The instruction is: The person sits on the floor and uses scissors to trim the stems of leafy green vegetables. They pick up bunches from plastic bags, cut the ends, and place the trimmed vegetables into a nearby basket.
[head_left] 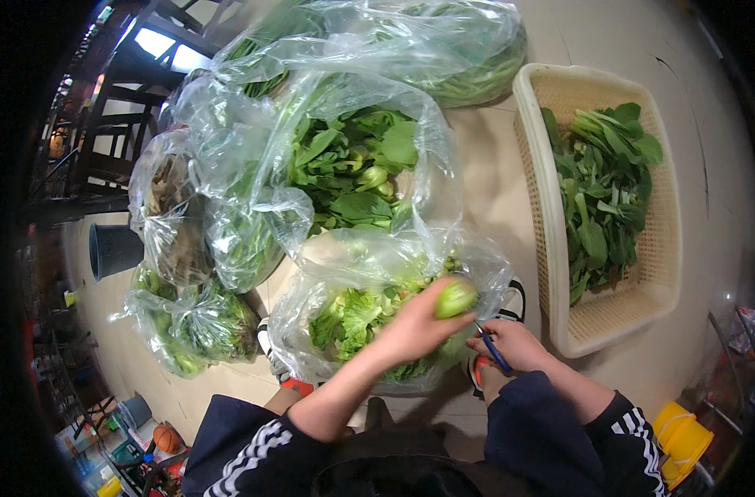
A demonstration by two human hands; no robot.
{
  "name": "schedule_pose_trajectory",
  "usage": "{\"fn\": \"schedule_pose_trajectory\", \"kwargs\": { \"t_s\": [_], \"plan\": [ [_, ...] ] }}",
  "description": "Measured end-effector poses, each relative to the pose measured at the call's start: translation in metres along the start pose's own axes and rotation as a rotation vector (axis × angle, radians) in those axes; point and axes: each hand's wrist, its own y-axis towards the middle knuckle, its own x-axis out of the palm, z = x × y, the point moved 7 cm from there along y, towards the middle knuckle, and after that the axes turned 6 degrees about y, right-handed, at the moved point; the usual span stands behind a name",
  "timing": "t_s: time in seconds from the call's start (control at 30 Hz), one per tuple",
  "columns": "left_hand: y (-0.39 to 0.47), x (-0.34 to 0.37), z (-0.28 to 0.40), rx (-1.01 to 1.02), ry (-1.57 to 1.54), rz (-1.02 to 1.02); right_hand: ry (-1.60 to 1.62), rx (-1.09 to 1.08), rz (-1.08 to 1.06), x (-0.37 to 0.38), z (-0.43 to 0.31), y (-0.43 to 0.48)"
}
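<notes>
My left hand [415, 320] grips a pale green bok choy head [456, 298], slightly blurred, above a clear plastic bag [297, 310] of leafy scraps [359, 314]. Just right of it, my right hand [508, 345] holds a small knife [494, 351] with a dark blue handle; its thin blade points up toward the bok choy. An open clear bag [439, 155] with leafy bok choy [352, 168] lies beyond my hands. At the right, a cream plastic basket [651, 304] holds a pile of green bok choy [601, 205].
Tied bags of greens [216, 323] and a bag of brownish produce [172, 217] lie at the left, near a dark bucket [113, 248]. A large bag of long greens [452, 56] lies at the far side. Yellow buckets [682, 438] stand lower right.
</notes>
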Motion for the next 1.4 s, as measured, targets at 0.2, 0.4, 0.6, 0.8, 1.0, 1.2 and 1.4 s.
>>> {"fn": "schedule_pose_trajectory", "kwargs": {
  "t_s": [0.2, 0.4, 0.6, 0.8, 1.0, 1.2, 1.4],
  "plan": [
    [0.049, 0.019, 0.14, 0.507, -0.109, 0.216, 0.199, -0.156, 0.017, 0.01, 0.006, 0.021],
    [0.09, -0.157, 0.01, 0.147, 0.286, 0.714, 0.019, -0.004, 0.047, -0.004, 0.002, 0.0],
    [0.14, -0.121, -0.088, -0.084, 1.114, 0.171, 0.027, -0.053, -0.018, 0.015, 0.001, 0.007],
    [0.149, -0.112, -0.091, -0.171, 1.332, 0.169, 0.016, -0.015, -0.053, 0.017, 0.001, 0.009],
    [0.093, -0.169, -0.025, 0.014, 0.856, 0.633, 0.026, -0.041, -0.034, 0.015, -0.001, 0.007],
    [0.02, -0.218, 0.01, 0.243, -0.351, 0.662, 0.015, 0.025, -0.019, 0.004, -0.007, 0.003],
    [-0.027, -0.168, 0.024, 0.293, -0.975, 0.189, 0.126, -0.111, -0.047, -0.012, -0.038, -0.013]
  ]
}}
